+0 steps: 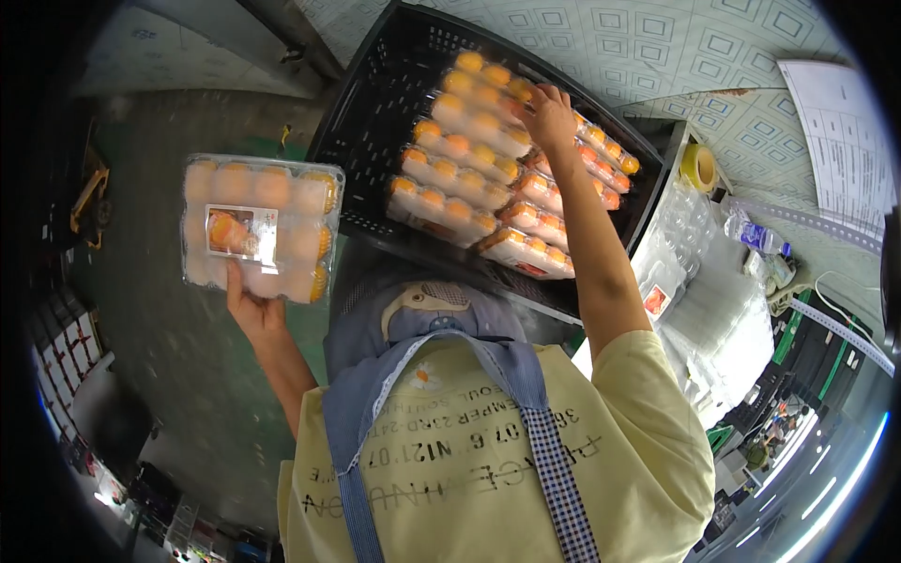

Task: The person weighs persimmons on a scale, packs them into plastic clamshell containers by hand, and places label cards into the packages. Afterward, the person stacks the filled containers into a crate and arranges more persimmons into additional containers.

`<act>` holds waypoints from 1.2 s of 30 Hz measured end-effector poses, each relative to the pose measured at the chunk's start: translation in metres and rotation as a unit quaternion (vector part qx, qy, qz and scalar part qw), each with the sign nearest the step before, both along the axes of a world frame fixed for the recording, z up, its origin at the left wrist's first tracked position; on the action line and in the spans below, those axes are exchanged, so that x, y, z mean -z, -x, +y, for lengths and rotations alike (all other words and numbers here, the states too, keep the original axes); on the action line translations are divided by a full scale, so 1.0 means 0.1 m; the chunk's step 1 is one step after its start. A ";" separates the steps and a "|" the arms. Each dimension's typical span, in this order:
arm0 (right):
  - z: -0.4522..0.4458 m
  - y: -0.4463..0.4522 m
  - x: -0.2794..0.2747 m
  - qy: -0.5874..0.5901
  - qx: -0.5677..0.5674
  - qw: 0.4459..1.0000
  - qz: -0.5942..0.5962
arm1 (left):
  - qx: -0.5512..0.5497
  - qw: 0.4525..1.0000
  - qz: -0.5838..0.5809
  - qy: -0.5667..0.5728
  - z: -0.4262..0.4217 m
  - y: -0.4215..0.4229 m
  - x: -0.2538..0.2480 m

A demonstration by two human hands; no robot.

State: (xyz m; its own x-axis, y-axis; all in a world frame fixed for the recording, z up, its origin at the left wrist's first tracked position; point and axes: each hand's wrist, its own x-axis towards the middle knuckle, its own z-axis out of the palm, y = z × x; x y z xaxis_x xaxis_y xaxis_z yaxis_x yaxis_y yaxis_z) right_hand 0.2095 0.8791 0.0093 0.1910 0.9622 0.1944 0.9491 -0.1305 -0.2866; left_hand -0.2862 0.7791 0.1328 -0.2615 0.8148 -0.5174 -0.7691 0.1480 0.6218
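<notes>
My left hand (259, 311) grips a clear plastic fruit pack (197, 246) from its lower edge, held up left of the crate. Rows of round orange fruit show through it, and a label with a fruit picture sits on its face. In the black crate (361, 150), several similar packs stand tilted in two rows. My right hand (552, 117) reaches into the crate, its fingers bent over the edge of a fruit pack (483, 98) at the far end. The fingertips are partly hidden against that pack.
A roll of yellow tape (698, 168), clear plastic trays (678, 235) and a water bottle (756, 234) lie right of the crate. Printed sheets (838, 141) hang on the patterned wall. The crate's perforated rim stands close to both arms.
</notes>
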 end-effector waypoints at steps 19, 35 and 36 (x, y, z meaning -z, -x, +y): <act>-2.22 0.10 -0.18 0.151 -0.027 0.985 0.076 | 0.052 0.998 0.024 0.002 0.16 -0.30 0.04; -1.69 -0.54 0.05 0.080 0.114 0.990 -0.037 | 0.054 0.999 -0.005 -0.004 -0.19 -0.41 0.06; -1.67 -0.58 0.00 0.097 0.106 0.989 -0.022 | 0.049 0.999 0.000 0.002 -0.21 -0.44 0.04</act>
State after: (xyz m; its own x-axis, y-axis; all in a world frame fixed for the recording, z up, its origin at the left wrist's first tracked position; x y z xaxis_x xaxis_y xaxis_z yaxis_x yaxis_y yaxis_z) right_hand 0.2677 0.7116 0.0090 0.3872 0.9217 0.0231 0.9060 -0.3757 -0.1950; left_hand -0.2426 0.7583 0.1291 -0.1809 0.8346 -0.5204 -0.7508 0.2246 0.6212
